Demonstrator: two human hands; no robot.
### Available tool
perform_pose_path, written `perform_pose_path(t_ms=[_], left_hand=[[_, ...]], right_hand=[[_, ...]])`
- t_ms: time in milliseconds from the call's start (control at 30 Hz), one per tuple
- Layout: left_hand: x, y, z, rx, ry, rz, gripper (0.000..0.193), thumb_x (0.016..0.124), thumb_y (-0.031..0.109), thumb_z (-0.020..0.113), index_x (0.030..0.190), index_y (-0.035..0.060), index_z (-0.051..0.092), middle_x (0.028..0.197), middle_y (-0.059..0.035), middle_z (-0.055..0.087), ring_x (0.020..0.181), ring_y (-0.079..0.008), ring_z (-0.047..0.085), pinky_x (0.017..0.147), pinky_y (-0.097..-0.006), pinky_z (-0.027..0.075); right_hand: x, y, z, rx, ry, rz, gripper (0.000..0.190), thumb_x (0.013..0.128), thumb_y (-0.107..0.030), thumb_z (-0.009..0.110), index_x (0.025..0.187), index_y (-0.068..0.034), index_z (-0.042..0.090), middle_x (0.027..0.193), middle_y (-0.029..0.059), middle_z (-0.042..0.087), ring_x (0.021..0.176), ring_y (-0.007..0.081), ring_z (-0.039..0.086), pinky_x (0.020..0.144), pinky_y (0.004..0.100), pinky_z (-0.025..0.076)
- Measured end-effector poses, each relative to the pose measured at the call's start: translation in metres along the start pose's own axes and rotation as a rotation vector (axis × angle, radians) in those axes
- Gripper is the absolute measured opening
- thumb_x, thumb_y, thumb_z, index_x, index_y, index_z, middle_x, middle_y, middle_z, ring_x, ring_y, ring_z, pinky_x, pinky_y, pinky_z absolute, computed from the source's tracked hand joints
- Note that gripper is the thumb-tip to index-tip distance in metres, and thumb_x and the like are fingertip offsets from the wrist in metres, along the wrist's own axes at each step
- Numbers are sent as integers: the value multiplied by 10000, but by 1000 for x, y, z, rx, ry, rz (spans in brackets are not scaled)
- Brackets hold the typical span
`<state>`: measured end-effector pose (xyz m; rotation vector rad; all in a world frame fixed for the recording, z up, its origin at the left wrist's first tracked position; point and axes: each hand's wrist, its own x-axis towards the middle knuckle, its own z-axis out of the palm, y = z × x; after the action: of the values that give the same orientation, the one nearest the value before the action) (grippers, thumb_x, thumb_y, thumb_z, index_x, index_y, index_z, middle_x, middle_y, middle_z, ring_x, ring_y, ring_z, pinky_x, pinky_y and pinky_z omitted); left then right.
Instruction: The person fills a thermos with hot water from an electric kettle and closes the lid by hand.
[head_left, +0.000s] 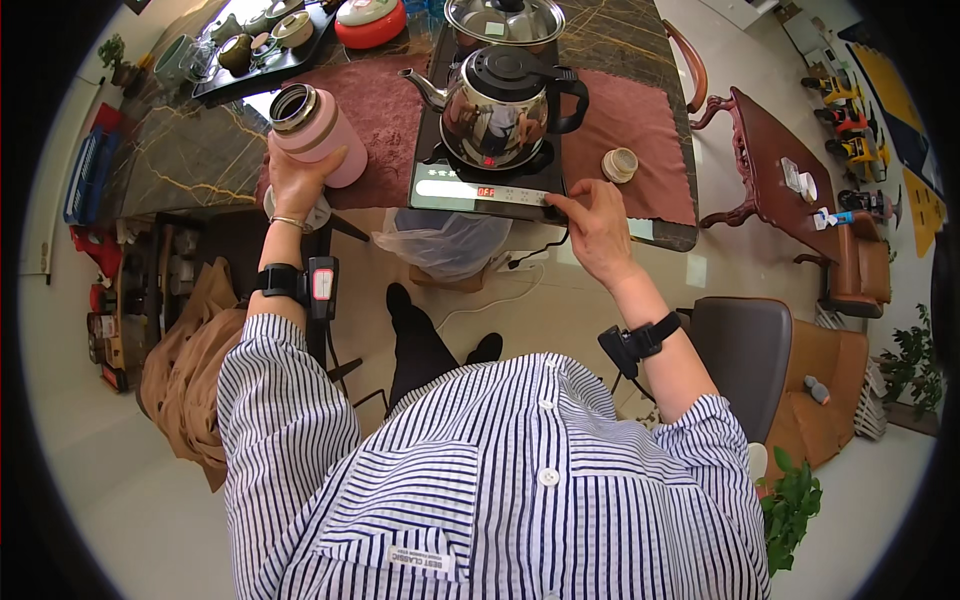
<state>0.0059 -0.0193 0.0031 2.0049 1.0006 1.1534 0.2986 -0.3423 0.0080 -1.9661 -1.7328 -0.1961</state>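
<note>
My left hand (300, 176) is wrapped around a pink vacuum flask (341, 142), tilted slightly, with its steel mouth uncovered. A finger of my right hand (600, 229) touches the right end of the control panel on a black electric tea stove (457, 187). Red letters are lit on that panel. A polished steel kettle (495, 120) with a black lid and handle sits on the stove's near plate, its spout toward the left. On the reddish-brown cloth (656, 139) to the right lies a small round beige lid (620, 165).
Behind the kettle stands a glass-lidded steel pot (504, 26). A black tea tray (214, 88) holds several small pots, beside a red lidded container (371, 30). Below the marble table (180, 161) are a bagged bin (442, 244) and a power strip (525, 259). A grey-backed chair (739, 352) is at right.
</note>
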Motion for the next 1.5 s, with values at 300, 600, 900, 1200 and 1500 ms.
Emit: perform_pose_path(t_ms=[300,600,900,1200,1500], left_hand=[[0,-1,2,-17,2,21,769,617,215,930,1230,36,503,1171,-101,647,1074,-225,637,955,-367,503],[0,5,2,-22,0,-7,774,612,218,933,1233,41,505,1172,-96,646,1079,-232,636,961,-376,498],[1,5,4,27,17,0,785,597,222,942,1226,42,507,1158,-93,645,1072,-230,635,961,-373,496],[-2,11,6,-86,17,-48,794,586,198,943,1233,39,511,1176,-91,645,1095,-227,626,984,-369,485],[-3,1,7,107,38,17,739,626,208,935,1201,41,502,1167,-90,660,1083,-192,642,952,-349,516]], right_hand=[[0,-6,-1,-8,-28,-17,498,713,60,658,1152,-170,706,1066,101,552,1031,309,537,906,433,440],[4,-11,1,-19,-1,-59,508,702,67,662,1150,-169,707,1029,95,548,981,301,536,883,435,435],[20,-36,5,11,-48,-76,455,712,9,688,1132,-164,717,918,82,538,892,278,551,845,434,464],[40,-68,26,-11,-144,-138,430,788,-83,692,1210,-166,690,838,77,605,744,256,622,672,389,503],[55,-88,45,-59,-355,-73,482,885,-168,605,1367,-150,594,691,129,670,596,308,671,576,428,541]])
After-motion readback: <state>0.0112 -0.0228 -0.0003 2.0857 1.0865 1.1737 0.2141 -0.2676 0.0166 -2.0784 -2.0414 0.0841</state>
